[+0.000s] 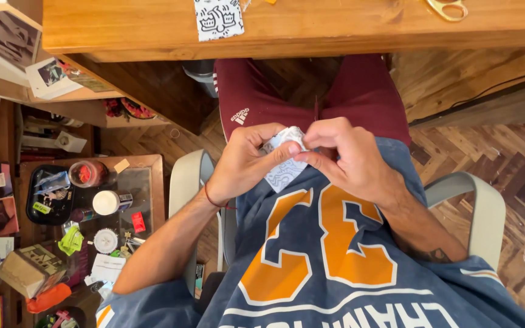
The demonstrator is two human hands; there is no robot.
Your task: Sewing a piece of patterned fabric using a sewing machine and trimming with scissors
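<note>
I am seated, looking down at my lap. My left hand (247, 159) and my right hand (343, 157) meet over a small white paper with a dark printed pattern (285, 170), partly folded. Both hands pinch its upper edge between thumbs and fingertips, close above my blue shirt with large orange numbers. A thin red cord circles my left wrist. Most of the paper's top is hidden behind my fingers. Another white square sheet with black drawings (218, 18) lies on the wooden desk (335, 30) ahead of me.
A pair of scissors (448, 8) lies at the desk's far right. At the left, a low side table (147, 182) carries a black tray, jars, a white cup and small clutter. My chair's pale armrests (487, 212) flank me above the herringbone wood floor.
</note>
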